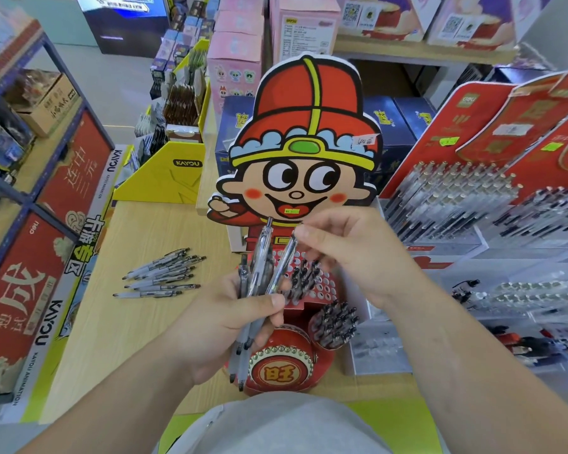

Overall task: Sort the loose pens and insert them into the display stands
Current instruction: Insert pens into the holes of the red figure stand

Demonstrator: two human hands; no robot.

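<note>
Hands: left hand (217, 329) grips a bundle of pens (261, 267) upright, thumb across the barrels; right hand (351, 253) pinches the top of a single pen (286, 260) on the bundle's right side.
Loose pens (163, 276): lying side by side on the tabletop (138, 335), at 9 o'clock from the left hand, well apart from it.
Cartoon stand (305, 152): upright at 12 o'clock, behind both hands.
Hole tray (325, 280): red, at the stand's foot; a cluster of dark-tipped pens stands in its middle holes, white holes showing around them.
Round tub (333, 322): red, at 5 o'clock from the tray, packed with standing pens.
Drum (281, 368): at 6 o'clock, just beside the bundle's lower tips.
Clear racks (456, 198): at 3 o'clock, rows of pens in them.
</note>
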